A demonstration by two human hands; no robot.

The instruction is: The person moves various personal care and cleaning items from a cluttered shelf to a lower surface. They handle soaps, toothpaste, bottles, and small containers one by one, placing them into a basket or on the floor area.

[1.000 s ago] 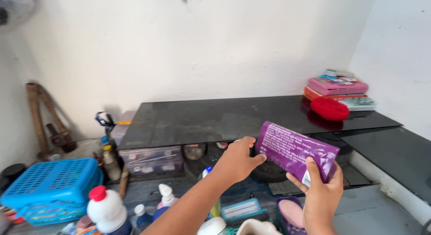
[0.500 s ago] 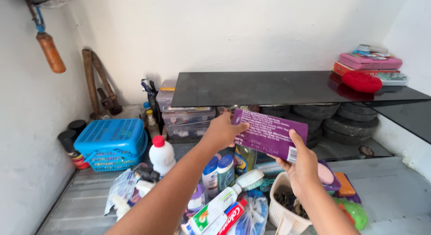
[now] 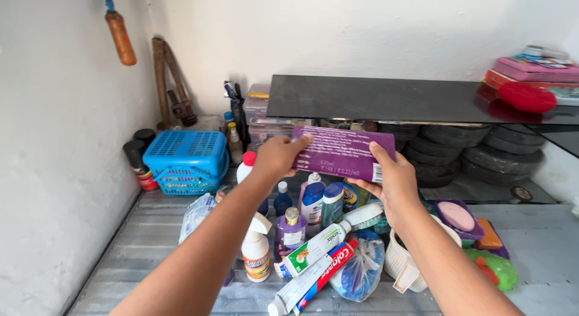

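The left hand (image 3: pixel 278 156) has its fingers (image 3: pixel 301 142) clamped on the left end of a purple box (image 3: pixel 344 153), thumb side to the camera. The right hand (image 3: pixel 395 180) grips the right end, thumb (image 3: pixel 380 154) lying over the printed face and the other fingers wrapped behind, out of sight. The box is held level in the air between the two hands, long side across, clear of everything below it.

Handling, as judged: a slim cardboard carton, probably light and fairly stiff, though the walls would dent under a hard pinch. The finish looks smooth, so a grip at the two ends, as now, seems surer than one on the flat faces.

Directly below the fingers stands a crowd of toiletries on the grey floor (image 3: pixel 151 243): a white spray bottle (image 3: pixel 256 249), a small purple bottle (image 3: pixel 291 228), toothpaste tubes (image 3: pixel 322 258), and a blue net bag (image 3: pixel 362 268). Beneath the right wrist sits a white mug (image 3: pixel 401 264); a pink soap in a purple dish (image 3: pixel 459 216) lies further right.

Beyond the fingers, a dark shelf (image 3: pixel 386 98) rests on stacked tyres (image 3: pixel 482 150). A red lid (image 3: pixel 528 97) and pink cases (image 3: pixel 531 70) sit at its far right. To the left of the left fingers is a blue basket (image 3: pixel 186 153), with dark cans (image 3: pixel 137 156) beside it against the white wall (image 3: pixel 60 141).
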